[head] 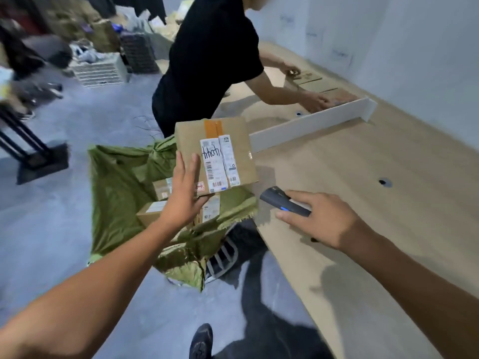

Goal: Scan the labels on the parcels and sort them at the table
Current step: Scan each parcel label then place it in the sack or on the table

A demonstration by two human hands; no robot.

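Note:
A brown cardboard parcel (233, 141) with orange tape and white labels (215, 164) is held tilted over the green sack (121, 182). My left hand (182, 195) holds it at its near corner, fingers flat on the labelled face and thumb under the edge. My right hand (321, 216) grips a dark handheld scanner (277, 198) with a blue button just above the table's near edge. The scanner's head points toward the parcel. More cardboard parcels (150, 213) lie inside the open sack.
The long wooden table (363, 177) runs along the right, crossed by a white divider (311, 123). Beyond it another person (207, 60) in black handles flat parcels (318, 86). Crates (101, 71) and a black stand (39, 156) sit on the grey floor at left.

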